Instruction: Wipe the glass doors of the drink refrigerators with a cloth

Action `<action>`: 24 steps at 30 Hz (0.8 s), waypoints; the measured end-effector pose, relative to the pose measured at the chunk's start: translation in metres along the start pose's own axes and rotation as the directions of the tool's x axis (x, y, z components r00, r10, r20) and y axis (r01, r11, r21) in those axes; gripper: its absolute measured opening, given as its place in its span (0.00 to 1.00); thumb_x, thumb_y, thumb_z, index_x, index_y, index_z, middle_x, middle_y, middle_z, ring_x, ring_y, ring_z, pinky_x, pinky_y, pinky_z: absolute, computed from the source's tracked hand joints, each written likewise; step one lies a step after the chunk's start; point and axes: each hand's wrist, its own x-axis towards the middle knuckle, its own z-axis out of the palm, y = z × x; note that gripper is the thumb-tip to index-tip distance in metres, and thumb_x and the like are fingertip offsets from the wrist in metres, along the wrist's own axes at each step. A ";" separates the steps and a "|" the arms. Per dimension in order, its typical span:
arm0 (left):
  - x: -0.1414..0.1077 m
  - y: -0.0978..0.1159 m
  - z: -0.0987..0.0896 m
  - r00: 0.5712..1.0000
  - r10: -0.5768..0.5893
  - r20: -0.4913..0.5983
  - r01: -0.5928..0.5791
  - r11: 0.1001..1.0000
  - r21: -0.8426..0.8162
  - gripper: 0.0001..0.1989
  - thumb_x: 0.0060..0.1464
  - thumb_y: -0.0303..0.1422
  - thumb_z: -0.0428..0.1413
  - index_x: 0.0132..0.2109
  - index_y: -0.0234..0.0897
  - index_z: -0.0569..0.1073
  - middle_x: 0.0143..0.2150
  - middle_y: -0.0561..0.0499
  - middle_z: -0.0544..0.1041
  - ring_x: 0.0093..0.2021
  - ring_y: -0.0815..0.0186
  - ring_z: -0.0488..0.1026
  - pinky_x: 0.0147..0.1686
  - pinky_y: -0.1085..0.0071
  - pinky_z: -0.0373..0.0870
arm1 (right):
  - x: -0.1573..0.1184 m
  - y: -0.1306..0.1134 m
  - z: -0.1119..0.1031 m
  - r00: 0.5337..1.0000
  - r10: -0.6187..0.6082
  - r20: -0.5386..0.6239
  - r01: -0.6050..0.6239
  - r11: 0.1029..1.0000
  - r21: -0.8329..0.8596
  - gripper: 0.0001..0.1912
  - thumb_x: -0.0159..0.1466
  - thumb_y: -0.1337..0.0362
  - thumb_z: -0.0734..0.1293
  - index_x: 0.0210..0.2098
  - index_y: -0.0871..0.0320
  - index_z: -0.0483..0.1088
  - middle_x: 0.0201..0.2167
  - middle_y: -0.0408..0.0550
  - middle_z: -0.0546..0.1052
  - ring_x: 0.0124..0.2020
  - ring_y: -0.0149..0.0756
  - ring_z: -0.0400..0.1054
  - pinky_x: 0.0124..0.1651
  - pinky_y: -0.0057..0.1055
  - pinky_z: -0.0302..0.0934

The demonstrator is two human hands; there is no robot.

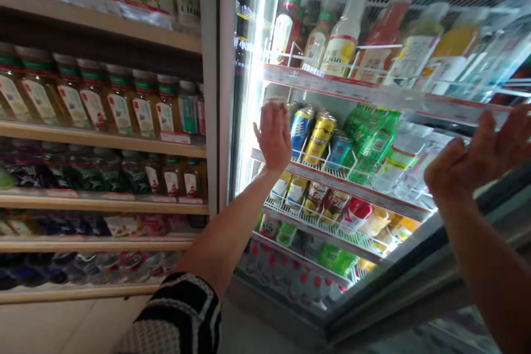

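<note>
My left hand [274, 138] reaches into a lit drinks fridge, at the left end of a shelf of cans. Its back faces me and its fingers stretch upward, slightly blurred. A pale shape shows just past the fingertips, too smeared to name. Right of this hand stand a blue can [301, 130], a gold can [320, 137] and a light blue can [339, 150]. Green plastic bottles [375, 141] are farther right. My right hand [477, 160] is raised at the fridge's right side, fingers apart and a little bent, with nothing visible in it.
The upper fridge shelf [373, 88] carries several juice bottles. Lower racks hold more cans [317, 199] and bottles. A dark fridge frame [385, 276] runs along the lower right. Wooden shelves [103, 141] of bottled drinks stand at left, above a tiled floor [62, 326].
</note>
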 end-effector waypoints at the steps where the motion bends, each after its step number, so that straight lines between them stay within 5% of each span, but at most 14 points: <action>1: -0.013 0.010 0.002 0.979 0.194 0.067 -0.193 0.981 -0.025 0.25 0.62 0.35 0.38 0.64 0.35 0.56 0.67 0.44 0.54 0.69 0.61 0.42 0.67 0.52 0.37 | 0.000 0.002 0.001 1.000 -0.006 0.003 0.006 1.000 0.000 0.29 0.67 0.52 0.49 0.66 0.50 0.45 0.69 0.49 0.42 0.69 0.53 0.32 0.59 0.68 0.28; 4: -0.037 0.008 0.000 0.842 0.517 0.157 -0.509 0.856 -0.092 0.21 0.62 0.38 0.41 0.61 0.48 0.62 0.64 0.54 0.62 0.68 0.68 0.48 0.67 0.60 0.37 | -0.001 0.001 -0.001 0.999 -0.041 -0.014 0.041 0.999 -0.006 0.29 0.67 0.53 0.49 0.66 0.52 0.45 0.69 0.49 0.42 0.69 0.54 0.32 0.58 0.69 0.29; 7: -0.023 -0.037 -0.010 0.939 0.344 0.024 -0.344 0.939 -0.018 0.22 0.62 0.36 0.40 0.61 0.39 0.61 0.65 0.43 0.60 0.68 0.62 0.49 0.66 0.52 0.35 | 0.000 -0.015 -0.004 0.998 -0.008 -0.059 0.008 1.000 -0.007 0.28 0.67 0.55 0.51 0.65 0.53 0.50 0.68 0.52 0.47 0.68 0.55 0.37 0.59 0.68 0.32; 8: -0.014 -0.051 -0.012 0.985 0.138 -0.103 -0.136 0.990 0.022 0.23 0.62 0.36 0.39 0.62 0.38 0.60 0.65 0.42 0.59 0.67 0.62 0.49 0.66 0.52 0.37 | 0.001 -0.022 -0.005 0.997 0.016 -0.075 -0.017 1.000 -0.004 0.28 0.67 0.56 0.51 0.65 0.54 0.52 0.68 0.53 0.49 0.68 0.54 0.39 0.60 0.66 0.34; 10: -0.001 -0.064 -0.012 0.977 0.007 -0.212 -0.003 1.000 0.015 0.25 0.63 0.34 0.38 0.64 0.31 0.54 0.66 0.35 0.54 0.69 0.59 0.45 0.65 0.47 0.38 | 0.003 -0.035 -0.007 0.993 0.069 -0.100 -0.069 0.998 0.001 0.27 0.66 0.58 0.53 0.64 0.54 0.54 0.67 0.54 0.52 0.68 0.53 0.41 0.61 0.64 0.36; 11: -0.001 -0.060 -0.009 0.972 0.007 -0.236 -0.005 1.000 0.007 0.25 0.63 0.33 0.39 0.65 0.31 0.53 0.67 0.35 0.54 0.69 0.60 0.44 0.65 0.48 0.38 | 0.004 -0.040 -0.007 0.991 0.089 -0.104 -0.090 0.996 0.001 0.27 0.66 0.58 0.54 0.63 0.54 0.55 0.66 0.55 0.53 0.68 0.53 0.42 0.61 0.64 0.37; 13: -0.016 -0.037 -0.003 0.960 0.201 -0.195 -0.209 0.978 -0.017 0.24 0.62 0.32 0.41 0.64 0.36 0.55 0.67 0.41 0.55 0.69 0.63 0.43 0.66 0.53 0.38 | 0.005 -0.046 -0.008 0.987 0.120 -0.109 -0.120 0.993 0.000 0.27 0.64 0.59 0.55 0.63 0.55 0.57 0.66 0.56 0.54 0.67 0.53 0.43 0.62 0.62 0.37; 14: -0.028 -0.024 0.001 0.929 0.332 -0.161 -0.342 0.939 -0.035 0.24 0.61 0.32 0.43 0.64 0.40 0.57 0.66 0.45 0.57 0.69 0.65 0.44 0.67 0.57 0.38 | 0.006 -0.047 -0.008 0.985 0.128 -0.114 -0.129 0.992 0.000 0.27 0.64 0.60 0.56 0.62 0.56 0.58 0.66 0.56 0.55 0.67 0.52 0.44 0.62 0.61 0.38; 16: -0.049 -0.005 0.005 0.774 0.630 -0.070 -0.634 0.768 -0.093 0.25 0.59 0.30 0.46 0.63 0.41 0.58 0.65 0.48 0.60 0.68 0.65 0.46 0.67 0.58 0.37 | 0.005 -0.047 -0.008 0.983 0.132 -0.125 -0.133 0.991 -0.004 0.27 0.63 0.59 0.56 0.61 0.57 0.60 0.65 0.57 0.57 0.67 0.51 0.45 0.63 0.59 0.38; 17: -0.054 -0.004 0.004 0.709 0.704 -0.050 -0.704 0.702 -0.106 0.25 0.58 0.30 0.47 0.63 0.41 0.59 0.64 0.48 0.62 0.68 0.65 0.47 0.67 0.57 0.36 | 0.005 -0.046 -0.008 0.983 0.132 -0.128 -0.134 0.991 -0.007 0.26 0.63 0.59 0.56 0.60 0.57 0.60 0.64 0.57 0.58 0.67 0.50 0.46 0.64 0.58 0.38; 18: -0.054 -0.009 0.003 0.690 0.722 -0.047 -0.723 0.684 -0.101 0.24 0.58 0.30 0.48 0.62 0.41 0.59 0.63 0.47 0.63 0.68 0.64 0.47 0.67 0.56 0.35 | 0.005 -0.046 -0.008 0.983 0.134 -0.129 -0.136 0.991 -0.012 0.26 0.63 0.59 0.56 0.60 0.57 0.61 0.64 0.57 0.58 0.67 0.49 0.46 0.64 0.57 0.38; 20: -0.039 -0.030 -0.003 0.816 0.570 -0.095 -0.576 0.816 -0.050 0.24 0.60 0.31 0.46 0.63 0.41 0.59 0.64 0.44 0.62 0.68 0.64 0.49 0.66 0.55 0.34 | 0.005 -0.048 -0.007 0.981 0.148 -0.125 -0.153 0.988 -0.032 0.26 0.63 0.59 0.56 0.59 0.57 0.62 0.64 0.56 0.58 0.67 0.47 0.45 0.65 0.55 0.39; 22: -0.015 -0.050 -0.008 0.948 0.270 -0.171 -0.278 0.960 -0.028 0.24 0.61 0.33 0.44 0.64 0.38 0.57 0.65 0.39 0.58 0.68 0.61 0.48 0.66 0.51 0.36 | 0.006 -0.051 -0.006 0.978 0.164 -0.127 -0.172 0.984 -0.053 0.25 0.63 0.59 0.55 0.58 0.57 0.62 0.64 0.57 0.59 0.67 0.46 0.45 0.65 0.53 0.39; 24: -0.002 -0.052 -0.008 0.977 0.072 -0.202 -0.081 0.996 -0.037 0.24 0.62 0.34 0.42 0.64 0.35 0.56 0.66 0.37 0.55 0.68 0.58 0.46 0.65 0.48 0.37 | 0.008 -0.054 -0.005 0.976 0.176 -0.127 -0.186 0.980 -0.072 0.25 0.63 0.59 0.55 0.58 0.58 0.62 0.63 0.57 0.59 0.67 0.46 0.45 0.65 0.52 0.39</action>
